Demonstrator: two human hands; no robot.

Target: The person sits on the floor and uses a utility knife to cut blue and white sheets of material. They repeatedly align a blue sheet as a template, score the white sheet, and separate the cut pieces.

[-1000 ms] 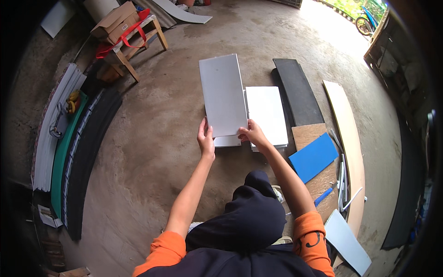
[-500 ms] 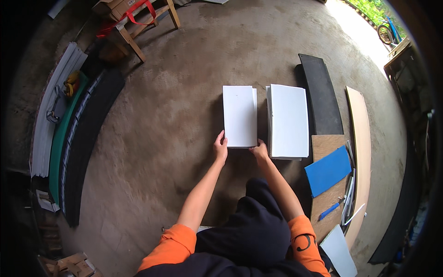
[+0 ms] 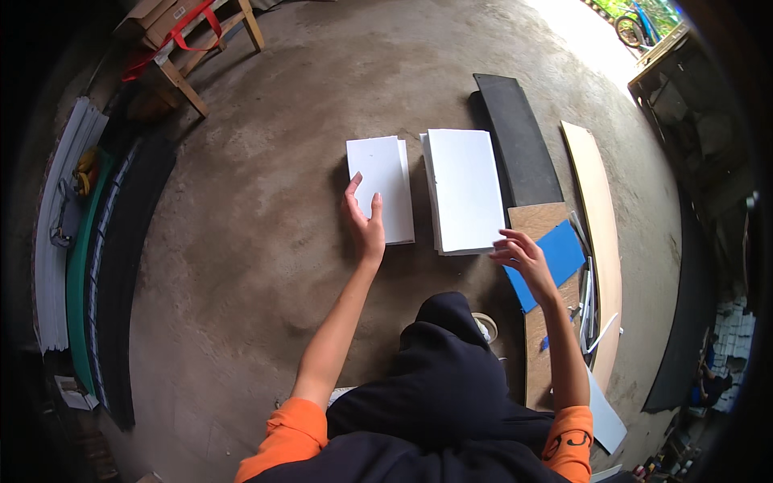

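Two stacks of white rectangular sheets lie side by side on the concrete floor ahead of me. My left hand [image 3: 366, 219] is over the near left part of the smaller left stack [image 3: 391, 173], thumb and fingers spread; whether it touches the top sheet is hard to tell. The taller right stack [image 3: 465, 189] has slightly uneven edges. Just off its near right corner is my right hand [image 3: 522, 259], fingers apart and holding nothing. Beneath that hand a blue rectangular sheet [image 3: 565, 248] rests askew on a brown wooden board [image 3: 538, 216], partly covered by my forearm.
Right of the stacks lie a long black panel [image 3: 519, 141], a pale plank [image 3: 592, 185] and thin white strips [image 3: 585, 302]. A tape-like ring [image 3: 486, 324] is by my knee. Long white pieces [image 3: 68, 201] line the left side; a wooden stool [image 3: 185, 88] stands far left.
Both hands have let go of the left stack's near corners. The left hand has moved onto its left side; the right has swung right, past the taller stack. The view has shifted.
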